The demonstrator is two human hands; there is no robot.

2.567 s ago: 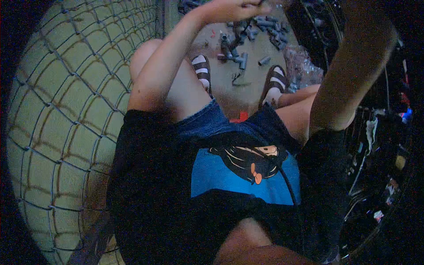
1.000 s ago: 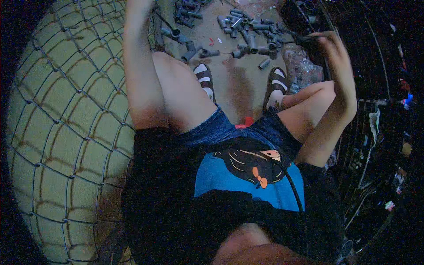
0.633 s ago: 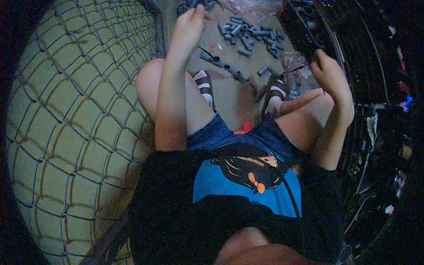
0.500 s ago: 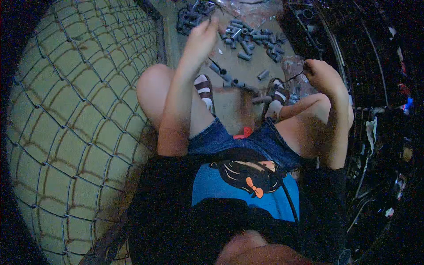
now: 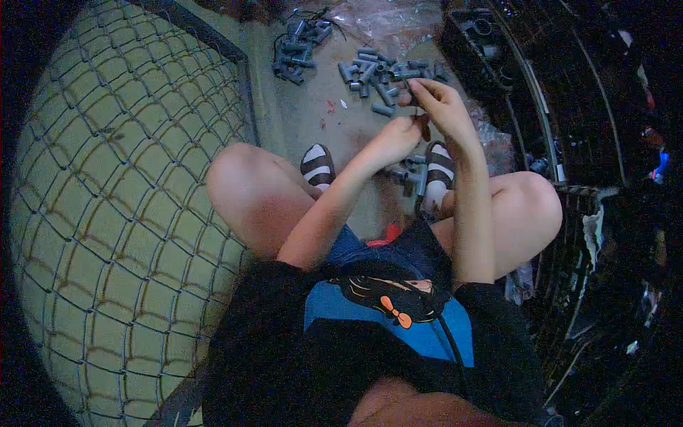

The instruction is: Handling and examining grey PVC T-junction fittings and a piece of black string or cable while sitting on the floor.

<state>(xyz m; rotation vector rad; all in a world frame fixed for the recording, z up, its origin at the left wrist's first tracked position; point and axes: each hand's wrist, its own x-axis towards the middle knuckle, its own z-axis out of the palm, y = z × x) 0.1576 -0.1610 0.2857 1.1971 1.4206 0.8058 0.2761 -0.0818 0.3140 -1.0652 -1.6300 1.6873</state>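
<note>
On the left I see a wire mesh panel [image 5: 122, 213] in a dark frame [image 5: 251, 107], a greenish wall [image 5: 57, 238] behind it. Crumpled see-through plastic [image 5: 405, 23] spreads over the far floor [image 5: 295, 117]; nearer lie a white scrap [image 5: 343, 104] and red bits [image 5: 331, 107]. A black crate [image 5: 457, 44] stands far right, something small and blue [image 5: 663, 162] beyond.
</note>
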